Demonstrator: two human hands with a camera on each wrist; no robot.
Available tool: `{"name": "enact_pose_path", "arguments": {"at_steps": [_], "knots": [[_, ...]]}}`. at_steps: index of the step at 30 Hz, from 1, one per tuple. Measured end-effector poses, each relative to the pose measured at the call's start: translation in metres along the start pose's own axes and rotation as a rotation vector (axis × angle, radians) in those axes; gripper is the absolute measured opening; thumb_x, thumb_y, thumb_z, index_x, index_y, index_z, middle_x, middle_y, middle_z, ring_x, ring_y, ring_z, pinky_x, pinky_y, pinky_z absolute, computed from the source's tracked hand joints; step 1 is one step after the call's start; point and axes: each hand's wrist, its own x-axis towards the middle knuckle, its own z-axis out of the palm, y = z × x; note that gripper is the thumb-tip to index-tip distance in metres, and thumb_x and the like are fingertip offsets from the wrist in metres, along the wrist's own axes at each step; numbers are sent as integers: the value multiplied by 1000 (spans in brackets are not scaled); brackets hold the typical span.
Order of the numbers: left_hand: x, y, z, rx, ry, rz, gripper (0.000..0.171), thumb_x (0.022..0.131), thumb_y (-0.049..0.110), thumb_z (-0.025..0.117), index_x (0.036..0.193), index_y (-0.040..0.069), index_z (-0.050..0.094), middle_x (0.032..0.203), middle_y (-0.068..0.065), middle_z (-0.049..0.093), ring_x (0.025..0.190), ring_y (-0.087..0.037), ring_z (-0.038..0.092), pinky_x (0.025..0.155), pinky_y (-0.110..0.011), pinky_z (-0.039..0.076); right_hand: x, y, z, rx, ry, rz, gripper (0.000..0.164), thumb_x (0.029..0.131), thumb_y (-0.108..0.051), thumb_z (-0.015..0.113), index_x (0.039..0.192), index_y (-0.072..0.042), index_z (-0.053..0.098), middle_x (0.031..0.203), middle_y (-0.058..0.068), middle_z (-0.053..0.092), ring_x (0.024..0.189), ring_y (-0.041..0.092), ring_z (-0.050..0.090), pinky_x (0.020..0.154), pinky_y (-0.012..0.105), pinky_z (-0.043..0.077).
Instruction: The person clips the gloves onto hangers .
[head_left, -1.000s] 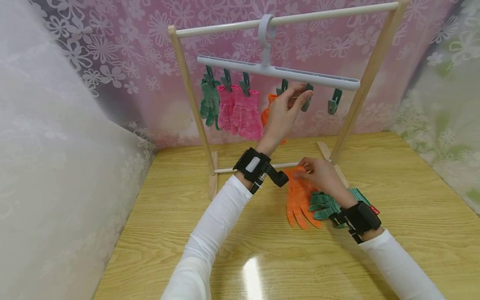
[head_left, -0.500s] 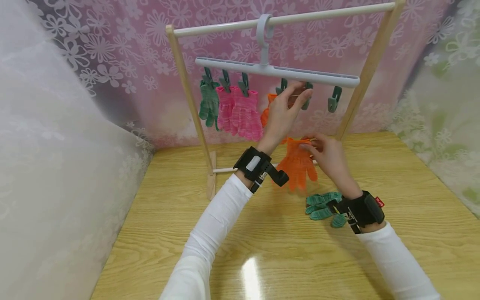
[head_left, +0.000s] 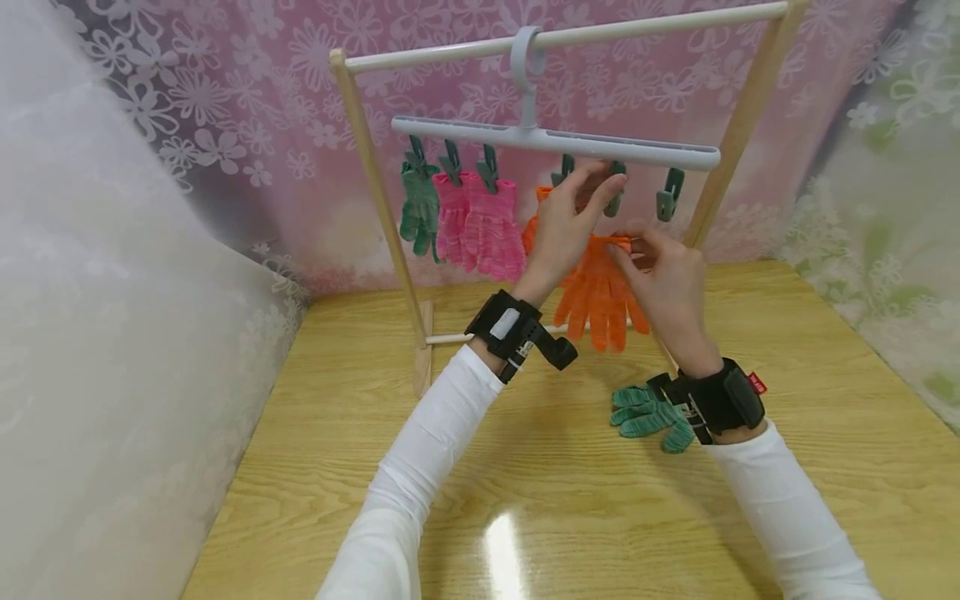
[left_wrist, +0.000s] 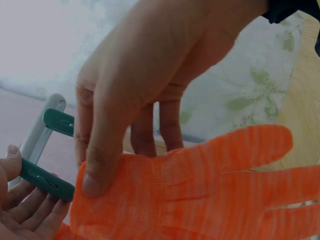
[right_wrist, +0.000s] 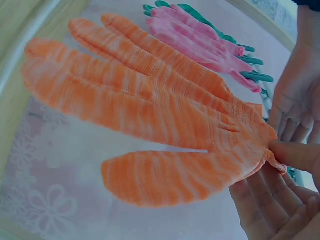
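Observation:
My left hand (head_left: 558, 229) pinches a green clip (left_wrist: 47, 181) on the hanger bar between thumb and fingers. Just below and to the right, my right hand (head_left: 663, 287) grips an orange knit glove (head_left: 600, 304) by its cuff, thumb on one side and fingers on the other. The glove dangles with its fingers down, its cuff right under the held clip. Behind my left hand hangs another orange glove (head_left: 531, 232) from a neighbouring clip (head_left: 563, 169), partly hidden. A free clip (head_left: 670, 194) hangs at the bar's right end.
A grey-blue hanger (head_left: 630, 152) hooks over the white rod of a wooden rack (head_left: 367, 167). Pink gloves (head_left: 491, 229) and a green glove (head_left: 418, 208) hang at left. Another green glove (head_left: 648, 411) lies on the table (head_left: 360, 467) below my right wrist.
My right hand has raised the orange glove from low over the table to just below the pinched clip. The left hand has stayed at the clip.

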Motion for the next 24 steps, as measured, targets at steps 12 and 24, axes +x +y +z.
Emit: {"name": "enact_pose_path", "arguments": {"at_steps": [12,24], "knots": [[6,-6,4,-2,54,26,38,94,24,53,125,3,55,115,-10,67,103,3,54,89,-16,47,12,-9,-5,-61,9,21,31,88,-28,62,104,-1,67,92,19,71,75,28,66,65,48,57],[5,5,6,-66,100,102,23,91,15,56,106,-1,63,101,-18,70,92,1,60,80,-17,51,14,-10,-7,-145,68,-5,31,88,-29,61,103,-3,69,88,19,72,70,29,66,58,47,55]]}}
